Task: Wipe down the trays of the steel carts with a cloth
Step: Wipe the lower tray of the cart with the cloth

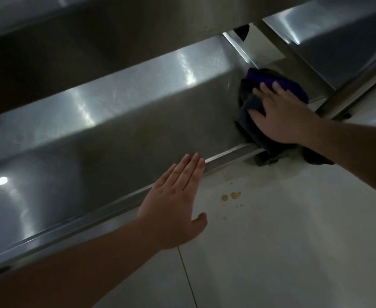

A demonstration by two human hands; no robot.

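Observation:
The bottom steel tray (107,138) of a cart runs across the view from lower left to upper right. At its right end lies a crumpled dark cloth with a purple part (278,83). My right hand (282,114) presses flat on that cloth, fingers straight and spread, and part of the cloth hangs over the tray's front rim. My left hand (178,203) is flat with its fingers together, its fingertips at the tray's front rim (222,155). It holds nothing.
A higher steel tray (93,36) overhangs at the top. A second cart (338,41) and its slanted leg (358,85) stand at the upper right. Below is white tiled floor (294,241) with small yellow drops (231,196) near the rim.

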